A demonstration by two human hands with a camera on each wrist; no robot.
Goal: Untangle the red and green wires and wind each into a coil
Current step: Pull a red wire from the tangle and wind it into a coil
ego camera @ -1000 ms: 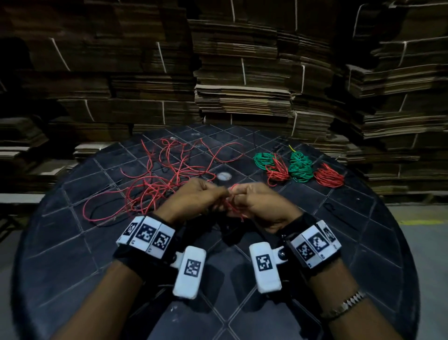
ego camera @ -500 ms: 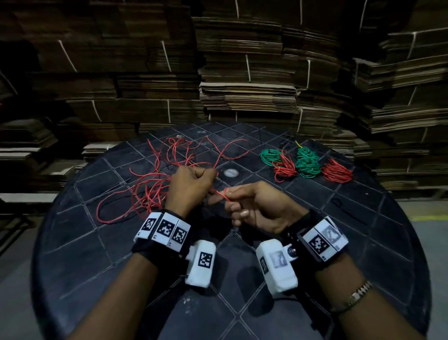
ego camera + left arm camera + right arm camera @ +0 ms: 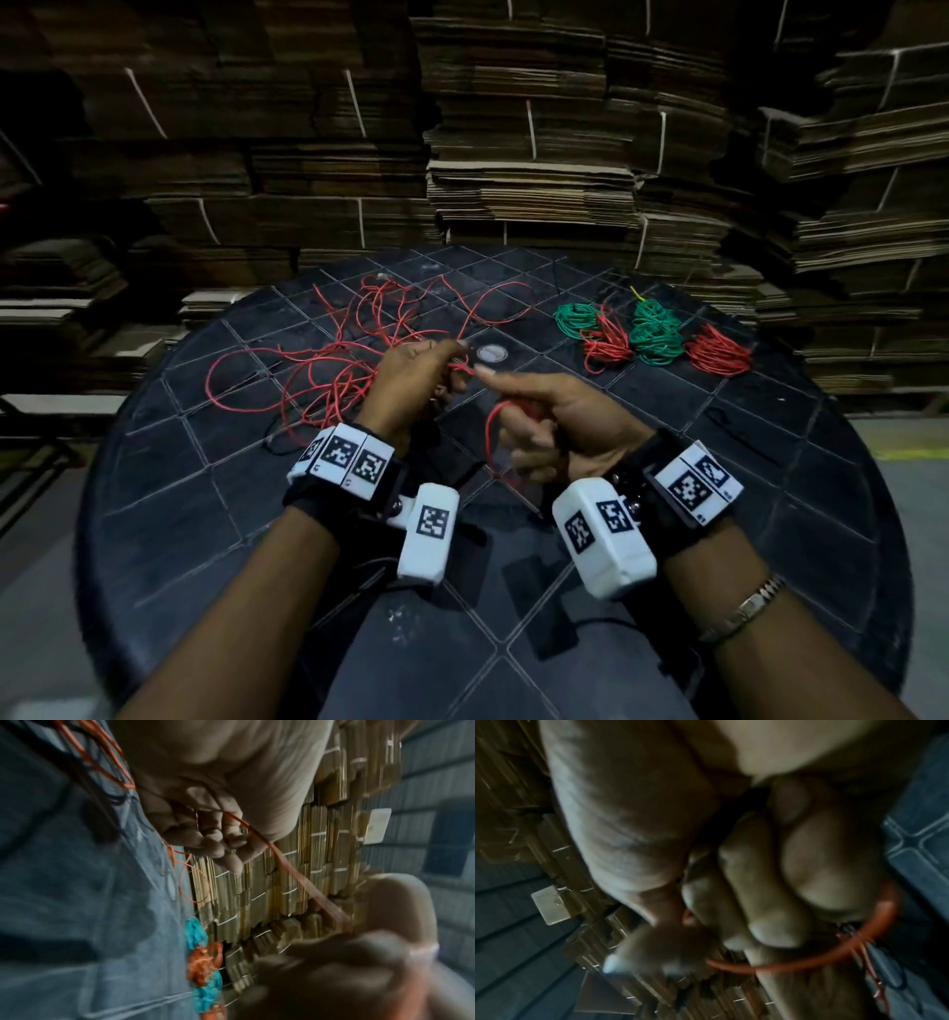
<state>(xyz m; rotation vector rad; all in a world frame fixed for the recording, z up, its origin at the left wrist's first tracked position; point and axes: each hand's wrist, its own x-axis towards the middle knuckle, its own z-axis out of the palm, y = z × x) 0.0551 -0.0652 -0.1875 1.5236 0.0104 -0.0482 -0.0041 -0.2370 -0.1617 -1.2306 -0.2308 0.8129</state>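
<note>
- the step in hand looks like winding the loose red wire (image 3: 328, 370) into a coil: the right hand (image 3: 554, 426) has a few red turns looped round its curled lower fingers, index finger pointing toward the left hand.
- the left hand (image 3: 411, 380) pinches the same red wire between thumb and fingertips, just beyond the right index tip; the left wrist view shows the strand running taut from those fingers down to the right hand.
- the rest of the red wire lies sprawled on the black table (image 3: 770, 514) past and outboard of the left knuckles, in open loops that cross one another (whether any real knot remains there i cannot tell).
- finished work sits well beyond the right fingertips: green coils (image 3: 655, 334) and red coils (image 3: 716, 354) in a close row, touching or nearly so.
- no loose green wire shows, so the task seems far along, with this red length perhaps the last.
- the next move, as i judge it, calls for the left fingers to feed slack while the right hand takes another turn, keeping the loops already on the fingers from slipping off; crossings in the heap could snag.
- writing: none readable. the white wrist units (image 3: 429, 537) carry black-and-white square marker codes only; the stacked cardboard (image 3: 529, 180) behind shows no legible print.
</note>
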